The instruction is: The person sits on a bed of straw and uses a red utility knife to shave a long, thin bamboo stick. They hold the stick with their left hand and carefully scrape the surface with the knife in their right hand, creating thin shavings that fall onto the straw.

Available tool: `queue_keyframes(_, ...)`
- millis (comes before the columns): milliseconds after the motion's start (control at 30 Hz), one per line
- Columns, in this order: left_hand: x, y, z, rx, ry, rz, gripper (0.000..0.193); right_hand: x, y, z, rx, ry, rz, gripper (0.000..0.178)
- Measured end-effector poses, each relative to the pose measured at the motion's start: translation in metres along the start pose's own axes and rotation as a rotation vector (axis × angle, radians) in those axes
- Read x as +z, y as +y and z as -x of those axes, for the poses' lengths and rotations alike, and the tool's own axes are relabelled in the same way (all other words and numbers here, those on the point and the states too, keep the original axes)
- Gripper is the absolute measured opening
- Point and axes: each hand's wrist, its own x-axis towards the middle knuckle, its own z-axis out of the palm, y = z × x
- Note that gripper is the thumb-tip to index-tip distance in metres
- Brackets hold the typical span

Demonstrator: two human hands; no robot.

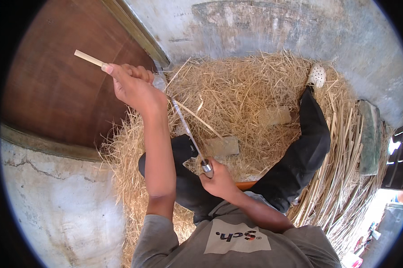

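My left hand (132,85) is raised at the upper left, its fingers closed round a pale, flat strip, probably bamboo (89,58). One end of the strip sticks out past my thumb. My right hand (219,179), low in front of my body, grips the handle of a long, narrow-bladed knife (186,126). The blade slants up and left, its far end near my left wrist. A thin pale strip (206,123) slopes down right from beside the blade; whether it is the same piece as the held one, I cannot tell.
Dry shavings (241,85) cover the floor between my legs, with brick-like blocks (226,146) (275,115) among them. A bundle of long pale strips (340,147) lies at right, beside a greenish slab (369,138). A brown door panel (67,89) stands left; a grey wall (277,27) rises beyond.
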Motion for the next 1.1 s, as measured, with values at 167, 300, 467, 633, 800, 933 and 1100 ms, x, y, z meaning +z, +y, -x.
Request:
queue_keyframes(167, 0.006, -0.001, -0.002, -0.033, -0.027, 0.009, 0.051, 0.0, 0.06, -0.02, 0.079, 0.038, 0.154, 0.027)
queue_keyframes(300, 0.003, -0.007, -0.005, -0.009, -0.043, 0.031, 0.051, -0.006, 0.045, -0.016, 0.085, -0.023, 0.034, 0.033)
queue_keyframes(467, 0.004, -0.004, 0.0, -0.028, -0.021, 0.02, 0.05, 0.004, -0.009, -0.02, -0.103, 0.095, -0.074, 0.018)
queue_keyframes(633, 0.016, -0.011, -0.004, -0.033, -0.049, 0.005, 0.049, 0.002, 0.111, -0.03, -0.004, 0.095, 0.159, 0.028)
queue_keyframes(800, 0.002, -0.005, -0.004, 0.01, -0.01, -0.017, 0.049, -0.003, 0.004, -0.016, -0.059, 0.044, 0.051, 0.032)
queue_keyframes(933, 0.007, -0.004, -0.002, -0.001, -0.018, 0.021, 0.05, 0.011, 0.059, -0.031, -0.02, 0.101, 0.033, 0.022)
queue_keyframes(1100, 0.003, -0.009, -0.005, 0.0, -0.029, 0.031, 0.05, 0.002, 0.096, -0.026, 0.165, 0.049, 0.04, 0.035)
